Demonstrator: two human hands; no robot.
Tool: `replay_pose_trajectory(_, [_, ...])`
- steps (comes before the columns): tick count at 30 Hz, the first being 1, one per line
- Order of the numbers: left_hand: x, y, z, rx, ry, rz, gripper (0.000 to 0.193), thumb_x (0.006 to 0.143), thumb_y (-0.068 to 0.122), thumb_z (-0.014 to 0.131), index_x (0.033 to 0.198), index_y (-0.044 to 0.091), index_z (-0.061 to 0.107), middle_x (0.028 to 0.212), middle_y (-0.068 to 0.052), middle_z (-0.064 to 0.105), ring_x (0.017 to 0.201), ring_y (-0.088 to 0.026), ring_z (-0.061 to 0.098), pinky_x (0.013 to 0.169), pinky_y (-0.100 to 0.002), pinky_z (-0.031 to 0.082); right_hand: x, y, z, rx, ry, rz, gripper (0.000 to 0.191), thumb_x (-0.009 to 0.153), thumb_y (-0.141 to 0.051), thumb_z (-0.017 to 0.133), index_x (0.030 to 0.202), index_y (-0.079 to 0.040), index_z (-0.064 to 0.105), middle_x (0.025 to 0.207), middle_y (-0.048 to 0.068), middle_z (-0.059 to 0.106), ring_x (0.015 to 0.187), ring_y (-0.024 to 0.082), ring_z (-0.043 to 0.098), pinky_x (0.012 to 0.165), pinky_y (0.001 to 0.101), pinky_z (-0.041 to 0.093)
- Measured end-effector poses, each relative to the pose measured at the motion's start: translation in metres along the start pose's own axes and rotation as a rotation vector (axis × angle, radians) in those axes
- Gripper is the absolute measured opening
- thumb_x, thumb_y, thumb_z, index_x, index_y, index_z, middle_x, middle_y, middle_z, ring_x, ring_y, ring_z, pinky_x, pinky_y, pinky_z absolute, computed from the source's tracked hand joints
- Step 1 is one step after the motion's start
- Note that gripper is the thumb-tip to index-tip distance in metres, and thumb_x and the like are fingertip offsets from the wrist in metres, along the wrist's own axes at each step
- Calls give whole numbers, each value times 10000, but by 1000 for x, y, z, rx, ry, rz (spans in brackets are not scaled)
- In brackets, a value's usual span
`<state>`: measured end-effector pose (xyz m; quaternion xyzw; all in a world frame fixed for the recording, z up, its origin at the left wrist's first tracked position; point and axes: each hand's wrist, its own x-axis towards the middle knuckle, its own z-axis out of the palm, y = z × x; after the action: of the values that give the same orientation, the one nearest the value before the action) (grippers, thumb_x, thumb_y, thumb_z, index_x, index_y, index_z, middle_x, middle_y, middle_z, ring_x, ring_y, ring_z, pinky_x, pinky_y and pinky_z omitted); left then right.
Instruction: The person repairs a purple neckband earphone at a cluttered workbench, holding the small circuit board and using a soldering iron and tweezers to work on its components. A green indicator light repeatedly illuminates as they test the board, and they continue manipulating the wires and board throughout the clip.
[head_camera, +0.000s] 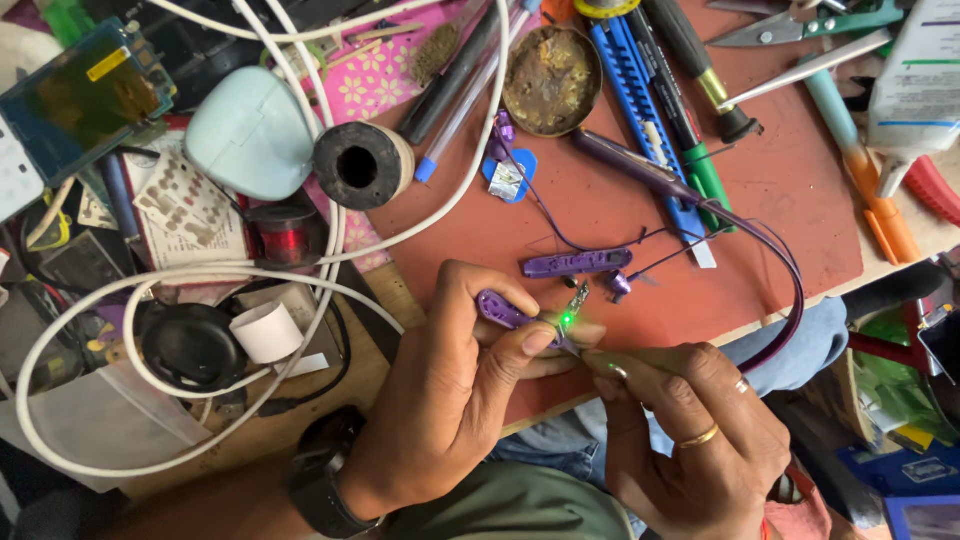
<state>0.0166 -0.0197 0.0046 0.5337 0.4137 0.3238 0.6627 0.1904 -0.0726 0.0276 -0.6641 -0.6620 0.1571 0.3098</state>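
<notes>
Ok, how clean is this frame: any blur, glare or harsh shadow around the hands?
Head view: even, soft daylight with no harsh shadows; the left hand and small purple plastic part are sharp; a tiny green light blooms slightly; the right hand is sharp too.

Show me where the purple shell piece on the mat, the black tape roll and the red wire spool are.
purple shell piece (577, 263), head view, middle of its body
black tape roll (360, 165), head view, its front rim
red wire spool (285, 237), head view, the red winding

A small purple earpiece shell (500, 311), opened with a green light glowing at its edge, lies pinched just above the bench (780, 200).
</notes>
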Motion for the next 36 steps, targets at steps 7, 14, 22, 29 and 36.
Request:
replay_pose_trajectory(7, [1, 2, -1, -114, -36, -23, 150, 1124, 136, 503, 1163, 15, 424, 1109, -157, 770, 1061, -187, 793, 852, -296, 647, 4, 8, 1, -95, -14, -130, 277, 725, 168, 776, 915, -27, 726, 805, 91, 696, 691, 210, 662, 623, 319, 518])
replay_pose_trajectory(14, [2, 2, -2, 62, -8, 14, 163, 1095, 129, 546, 1149, 8, 451, 1010, -155, 742, 955, -204, 791, 779, -305, 603, -6, 7, 16, -32, 65, -73, 286, 721, 184, 726, 938, 0, 697, 838, 119, 692, 729, 215, 699, 638, 300, 545])
replay_pose_trajectory(22, [0, 1, 0, -76, -29, -59, 155, 1122, 142, 516, 1147, 13, 434, 1074, -161, 775, 1021, -197, 804, 829, -291, 607, -8, 12, 16, 108, 61, -94, 325, 766, 219, 706, 1032, 34, 673, 859, 133, 680, 745, 198, 703, 679, 286, 552])
replay_pose_trajectory(29, [3, 0, 0, -212, -26, -85, 170, 1116, 158, 475, 1142, 3, 409, 1089, -199, 740, 1096, -229, 789, 869, -323, 710, -4, 8, 18, 130, 90, -81, 281, 748, 216, 717, 967, 49, 662, 813, 146, 685, 690, 202, 683, 636, 293, 547])
replay_pose_trajectory(36, [1, 1, -1, -122, -49, -64, 165, 1126, 165, 475, 1137, 15, 407, 1116, -183, 791, 1030, -208, 805, 830, -295, 659, -5, 5, 17, 151, 112, -33, 271, 732, 204, 751, 937, 52, 662, 798, 149, 682, 690, 191, 681, 638, 283, 539])
